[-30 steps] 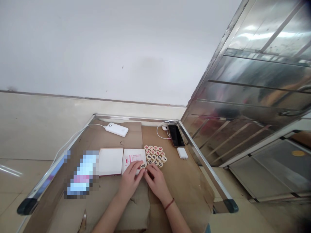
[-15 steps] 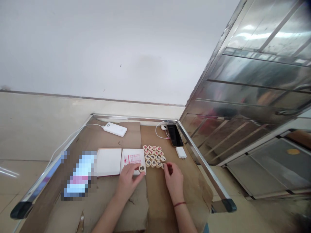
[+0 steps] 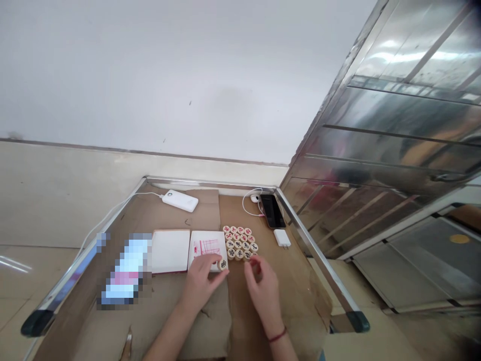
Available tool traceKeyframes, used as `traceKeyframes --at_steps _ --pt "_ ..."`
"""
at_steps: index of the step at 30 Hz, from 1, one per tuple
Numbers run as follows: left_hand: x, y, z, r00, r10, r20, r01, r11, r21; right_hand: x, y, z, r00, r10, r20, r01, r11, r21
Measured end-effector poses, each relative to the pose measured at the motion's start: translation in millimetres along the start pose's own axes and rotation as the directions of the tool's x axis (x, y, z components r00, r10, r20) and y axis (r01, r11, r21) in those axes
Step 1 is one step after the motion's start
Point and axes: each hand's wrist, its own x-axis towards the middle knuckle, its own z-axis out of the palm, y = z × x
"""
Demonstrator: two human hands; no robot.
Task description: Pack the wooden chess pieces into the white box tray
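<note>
Several round wooden chess pieces point(image 3: 240, 242) with red and black characters lie in tight rows on the cardboard-covered table point(image 3: 285, 281). My left hand point(image 3: 201, 281) pinches one piece point(image 3: 222, 264) at the near right corner of an open white box point(image 3: 207, 248) with red lines inside. My right hand point(image 3: 263, 287) hovers just below the rows, fingers curled; I cannot make out whether they hold a piece. The box's other half point(image 3: 171, 250) lies to the left.
A white power bank point(image 3: 180, 200) with a cable lies at the back. A black phone point(image 3: 272, 210), earbuds case point(image 3: 255, 198) and white plug point(image 3: 281, 237) sit at the right by the metal rim point(image 3: 308, 240). A shiny steel cabinet point(image 3: 394, 150) stands to the right.
My right hand left the left hand, swung right to the end of the front row, then drew back toward the middle. My left hand kept hold of the piece by the box.
</note>
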Motion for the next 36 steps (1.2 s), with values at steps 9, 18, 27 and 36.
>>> traceKeyframes --at_steps 9,18,27,36 --pt "-2 -1 0.3 0.998 0.051 0.042 -0.052 0.999 0.015 -12 -40 19 0.990 -0.092 0.111 0.075 0.986 0.149" --pt "-2 -1 1.9 0.998 -0.035 0.057 0.035 0.999 0.006 16 48 -8 0.983 0.155 -0.102 -0.158 0.987 -0.027" --pt "2 5 -1.0 0.997 0.026 0.077 -0.029 0.999 0.032 15 44 -2 0.999 0.020 -0.035 -0.025 0.987 -0.156" --pt "5 14 -2.5 0.997 0.024 0.077 -0.038 0.982 0.187 15 43 -2 0.995 0.102 -0.023 -0.104 0.989 -0.107"
